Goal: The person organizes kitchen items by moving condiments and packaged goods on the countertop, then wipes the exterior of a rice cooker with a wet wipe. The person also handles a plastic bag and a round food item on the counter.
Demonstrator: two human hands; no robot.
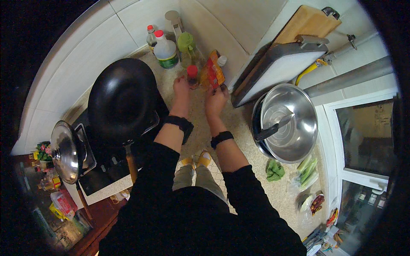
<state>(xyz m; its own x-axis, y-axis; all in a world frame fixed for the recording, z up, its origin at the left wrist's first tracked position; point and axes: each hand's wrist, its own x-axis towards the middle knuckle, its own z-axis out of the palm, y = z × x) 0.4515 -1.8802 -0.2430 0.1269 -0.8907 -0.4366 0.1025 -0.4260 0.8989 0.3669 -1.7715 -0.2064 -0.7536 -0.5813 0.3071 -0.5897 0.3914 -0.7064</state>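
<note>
My right hand (217, 96) is closed on the lower end of a red and orange plastic packet (214, 68), which stands up against the corner wall. My left hand (181, 86) is beside a small red-capped jar (192, 76); its fingers look curled, and whether they touch the jar I cannot tell. Behind are a green-lidded glass jug (186, 44), a white jug-shaped bottle with a red cap (165, 51) and a smaller red-capped bottle (151, 37). A white-capped bottle (222, 60) is partly hidden by the packet.
A black wok (121, 99) sits on the stove at left, near a steel lid (65, 152). At right, a knife (278, 126) lies across a steel bowl (288, 144), before upright cutting boards (282, 64). Green leaves (274, 170) and cut vegetable stalks (308, 172) lie on the counter.
</note>
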